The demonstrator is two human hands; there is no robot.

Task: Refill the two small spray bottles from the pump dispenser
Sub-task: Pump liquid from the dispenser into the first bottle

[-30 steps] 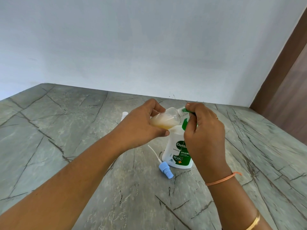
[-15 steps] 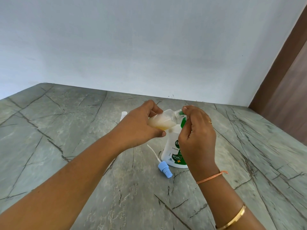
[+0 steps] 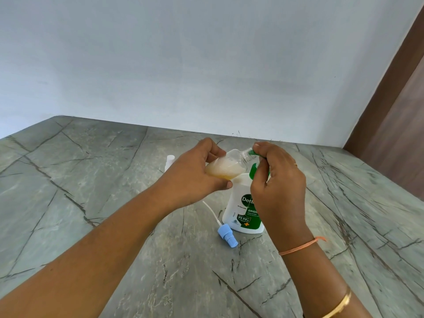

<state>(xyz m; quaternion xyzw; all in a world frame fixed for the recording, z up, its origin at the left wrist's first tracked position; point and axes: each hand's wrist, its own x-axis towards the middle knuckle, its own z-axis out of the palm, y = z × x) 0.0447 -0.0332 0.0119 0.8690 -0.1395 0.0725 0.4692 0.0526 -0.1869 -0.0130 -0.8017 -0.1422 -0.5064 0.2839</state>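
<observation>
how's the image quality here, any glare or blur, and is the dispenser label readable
Head view: light is soft and even, shadows faint; only mild sheen on the bottle held by the left hand; the dispenser label is sharp where the right hand leaves it uncovered; table veins look smeared towards the right edge; the wide lens leans the door frame inward.

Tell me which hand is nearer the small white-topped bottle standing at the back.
Left. The left hand, holding the tilted bottle, is just right of the white-topped bottle; the right hand is farther right, on the green pump.
</observation>
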